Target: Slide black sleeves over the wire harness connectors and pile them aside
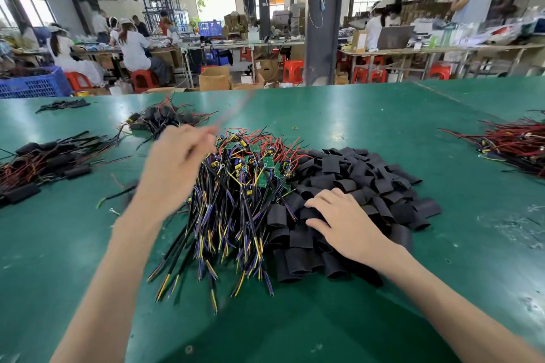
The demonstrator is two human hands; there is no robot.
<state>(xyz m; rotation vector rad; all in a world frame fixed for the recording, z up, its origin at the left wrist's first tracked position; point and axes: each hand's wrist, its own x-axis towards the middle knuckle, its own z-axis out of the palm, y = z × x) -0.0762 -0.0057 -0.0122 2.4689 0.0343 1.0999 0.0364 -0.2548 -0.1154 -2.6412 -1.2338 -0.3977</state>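
We are looking down at a green desk (383,115) in a busy workshop. A tangled pile of wire harnesses (244,186), with small green circuit boards and yellow, purple, black and red leads, is lying in the middle in front of us. Just to its right, touching it, a heap of short black sleeves (368,180) is spreading across the desk.

Our right hand (345,221) is resting on the near left part of the sleeve heap, its fingers (323,198) lying loosely spread on the sleeves, gripping nothing that we can see. Our left hand (174,162) is hanging above the far left edge of the harness pile and is blurred. A faint red streak is rising from its fingers (194,141), but we cannot tell whether they are gripping anything.

To the left, well apart, bundles of wires wearing black sleeves (41,162) are lying on the desk, with another such bundle (165,119) further back. At the far right a bundle of red wires (516,141) is lying.
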